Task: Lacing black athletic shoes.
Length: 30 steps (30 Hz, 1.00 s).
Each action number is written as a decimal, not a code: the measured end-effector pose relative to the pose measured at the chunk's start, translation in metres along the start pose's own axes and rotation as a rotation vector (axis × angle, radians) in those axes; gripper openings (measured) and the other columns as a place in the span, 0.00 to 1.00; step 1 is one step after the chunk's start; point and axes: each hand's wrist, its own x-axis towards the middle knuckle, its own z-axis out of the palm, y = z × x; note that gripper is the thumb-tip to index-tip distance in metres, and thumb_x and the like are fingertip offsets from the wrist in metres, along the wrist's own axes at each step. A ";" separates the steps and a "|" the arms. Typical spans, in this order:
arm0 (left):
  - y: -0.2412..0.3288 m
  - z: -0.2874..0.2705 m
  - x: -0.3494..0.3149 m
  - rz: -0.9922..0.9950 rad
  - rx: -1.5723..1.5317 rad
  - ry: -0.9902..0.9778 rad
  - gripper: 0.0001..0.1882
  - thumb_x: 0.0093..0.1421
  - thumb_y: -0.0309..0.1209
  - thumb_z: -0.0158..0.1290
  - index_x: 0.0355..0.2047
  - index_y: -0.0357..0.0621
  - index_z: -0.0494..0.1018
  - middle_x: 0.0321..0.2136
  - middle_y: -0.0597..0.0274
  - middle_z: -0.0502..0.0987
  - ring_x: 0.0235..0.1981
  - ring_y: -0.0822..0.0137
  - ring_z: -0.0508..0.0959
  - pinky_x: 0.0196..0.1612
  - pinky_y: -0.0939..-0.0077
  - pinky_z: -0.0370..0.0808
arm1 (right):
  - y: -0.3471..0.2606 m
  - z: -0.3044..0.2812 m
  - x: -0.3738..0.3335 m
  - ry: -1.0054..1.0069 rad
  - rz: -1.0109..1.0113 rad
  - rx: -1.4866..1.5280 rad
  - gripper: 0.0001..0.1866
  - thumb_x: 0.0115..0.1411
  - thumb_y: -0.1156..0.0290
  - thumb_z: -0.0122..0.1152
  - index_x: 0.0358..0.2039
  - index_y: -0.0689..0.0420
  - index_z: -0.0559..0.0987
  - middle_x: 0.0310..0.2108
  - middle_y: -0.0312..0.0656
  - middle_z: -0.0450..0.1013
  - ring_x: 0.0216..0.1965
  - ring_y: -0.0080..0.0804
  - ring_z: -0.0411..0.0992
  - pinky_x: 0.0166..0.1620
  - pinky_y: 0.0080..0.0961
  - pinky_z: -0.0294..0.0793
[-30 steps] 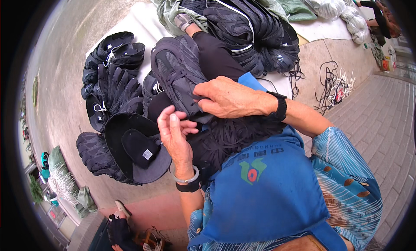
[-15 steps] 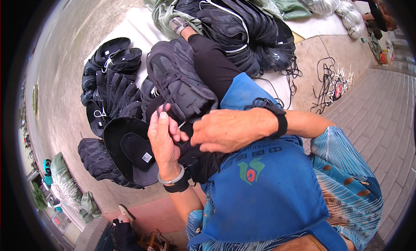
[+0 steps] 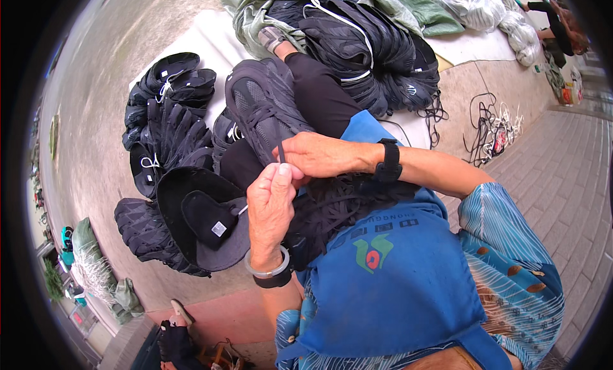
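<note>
A dark shoelace (image 3: 281, 152) stands up from the pinch of my left hand (image 3: 271, 197), thumb against fingers. My right hand (image 3: 322, 154) is closed right beside it, its fingertips meeting the left ones at the lace; part of its grip is hidden. Just beyond both hands, a black sneaker (image 3: 263, 105) with laces across its top rests over my leg. A heap of dark laces (image 3: 338, 207) lies in my lap on the blue apron (image 3: 389, 293). Left of my left hand sits a black shoe upper (image 3: 207, 220) with a white label inside.
Bundles of black shoe uppers (image 3: 175, 127) tied with white cord lie at the left. A larger bundle (image 3: 348, 44) is at the top beside green sacking (image 3: 437, 18). Loose laces (image 3: 491, 127) lie on the floor at right. Another person (image 3: 562, 25) is at the far right.
My right hand has moved up and left to meet my left hand, which shifted slightly right. The lace now shows upright between them. The dark lace heap in my lap is more exposed.
</note>
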 end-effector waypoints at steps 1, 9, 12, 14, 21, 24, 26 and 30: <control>0.001 0.008 0.001 0.000 -0.025 -0.017 0.16 0.66 0.40 0.45 0.30 0.40 0.71 0.12 0.78 0.58 0.10 0.87 0.53 0.10 0.91 0.50 | 0.011 0.003 0.011 0.063 0.097 0.281 0.14 0.61 0.66 0.46 0.34 0.63 0.76 0.25 0.47 0.75 0.26 0.33 0.76 0.31 0.30 0.73; 0.005 -0.002 -0.006 0.200 -0.094 -0.185 0.18 0.66 0.35 0.44 0.27 0.31 0.72 0.36 0.55 0.74 0.34 0.69 0.73 0.44 0.74 0.69 | 0.016 -0.014 0.018 0.035 0.045 0.902 0.11 0.63 0.64 0.54 0.37 0.59 0.75 0.21 0.31 0.68 0.16 0.14 0.61 0.16 0.13 0.56; -0.003 -0.048 -0.021 0.348 -0.388 -0.028 0.18 0.66 0.35 0.41 0.26 0.33 0.70 0.45 0.49 0.71 0.50 0.57 0.71 0.54 0.60 0.65 | 0.000 -0.034 0.003 0.157 0.114 0.466 0.10 0.61 0.66 0.53 0.32 0.57 0.79 0.16 0.24 0.60 0.16 0.12 0.53 0.17 0.14 0.49; -0.007 -0.085 -0.036 0.327 -0.587 0.088 0.19 0.69 0.38 0.36 0.21 0.45 0.63 0.47 0.51 0.71 0.53 0.56 0.68 0.59 0.55 0.61 | 0.008 -0.055 -0.005 0.182 0.012 0.249 0.09 0.55 0.66 0.56 0.26 0.57 0.81 0.17 0.27 0.65 0.17 0.15 0.57 0.18 0.19 0.54; 0.007 -0.170 -0.103 0.724 -0.788 0.255 0.06 0.58 0.24 0.51 0.30 0.31 0.73 0.47 0.48 0.67 0.55 0.54 0.64 0.65 0.53 0.53 | 0.058 -0.118 -0.033 0.247 0.247 0.261 0.14 0.56 0.56 0.59 0.24 0.53 0.80 0.12 0.24 0.54 0.15 0.15 0.51 0.18 0.18 0.50; 0.016 -0.221 -0.162 0.921 -0.887 0.358 0.05 0.58 0.23 0.49 0.29 0.31 0.72 0.46 0.49 0.69 0.58 0.47 0.62 0.67 0.45 0.45 | 0.074 -0.122 -0.030 0.374 0.284 0.209 0.15 0.56 0.57 0.61 0.22 0.54 0.77 0.13 0.22 0.59 0.14 0.11 0.51 0.17 0.13 0.48; 0.022 -0.267 -0.202 0.983 -0.831 0.438 0.03 0.55 0.22 0.52 0.26 0.36 0.70 0.44 0.49 0.69 0.58 0.43 0.60 0.65 0.36 0.42 | 0.088 -0.135 -0.035 0.383 0.325 0.295 0.14 0.56 0.58 0.62 0.21 0.53 0.77 0.13 0.22 0.59 0.13 0.11 0.51 0.17 0.13 0.48; 0.042 -0.310 -0.260 1.153 -0.649 1.023 0.05 0.55 0.26 0.52 0.25 0.40 0.68 0.40 0.50 0.69 0.56 0.41 0.62 0.61 0.29 0.40 | 0.102 -0.144 -0.037 0.574 0.279 0.271 0.12 0.54 0.60 0.64 0.20 0.51 0.76 0.13 0.22 0.57 0.13 0.12 0.50 0.17 0.14 0.49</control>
